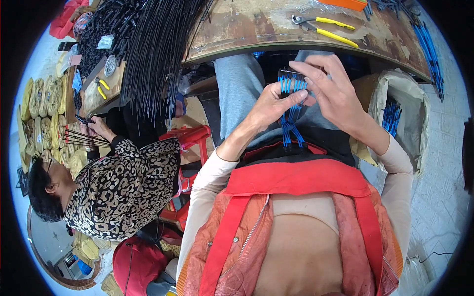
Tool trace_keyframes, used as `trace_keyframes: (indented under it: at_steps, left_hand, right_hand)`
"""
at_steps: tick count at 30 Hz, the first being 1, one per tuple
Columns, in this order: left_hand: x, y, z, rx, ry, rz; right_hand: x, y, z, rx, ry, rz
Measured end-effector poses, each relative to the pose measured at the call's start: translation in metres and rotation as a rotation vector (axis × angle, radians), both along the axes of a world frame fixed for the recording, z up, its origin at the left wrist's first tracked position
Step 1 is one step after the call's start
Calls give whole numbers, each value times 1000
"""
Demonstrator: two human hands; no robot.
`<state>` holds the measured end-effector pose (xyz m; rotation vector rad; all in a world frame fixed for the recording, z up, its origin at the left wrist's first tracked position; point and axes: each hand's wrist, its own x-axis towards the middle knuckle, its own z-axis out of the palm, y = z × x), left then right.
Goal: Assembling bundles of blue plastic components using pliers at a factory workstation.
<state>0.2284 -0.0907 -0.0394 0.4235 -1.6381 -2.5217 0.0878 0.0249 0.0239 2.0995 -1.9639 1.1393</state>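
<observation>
Left hand (277, 100) clamped on blue rods (287, 129); right hand (338, 88) at their tops, can't tell if fingers pinch. Looks like aligning; next move likely wants steady left hold.

A stained wooden bench (237, 27), pliers (335, 22) and long black strands (160, 54) show a workshop.

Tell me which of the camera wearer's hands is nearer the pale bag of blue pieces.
Right. The right hand is left of the pale bag, beside the left hand; the left hand, farther left, holds blue strands.
</observation>
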Motion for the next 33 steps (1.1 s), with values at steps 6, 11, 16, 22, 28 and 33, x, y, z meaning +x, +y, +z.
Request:
trace_keyframes:
  at_steps: [6,11,16,22,28,33]
  left_hand:
    - [-3,-1,4,8,-4,19]
    - [-10,-4,-5,-14,6,42]
    - [-16,-5,-4,-29,-22,44]
    - [-21,-11,0,-10,-20,22]
    - [-31,-19,12,-153,-56,-9]
    - [-54,-34,13,-291,4,117]
  right_hand:
    - [-2,-8,3,-79,-173,-19]
    - [-6,-10,-4,2,-122,-18]
    - [-14,-11,-3,46,-127,-6]
    - [-24,-18,6,95,-184,19]
    - [-37,-32,23,-4,-255,119]
    - [-144,-77,35,-86,-108,-114]
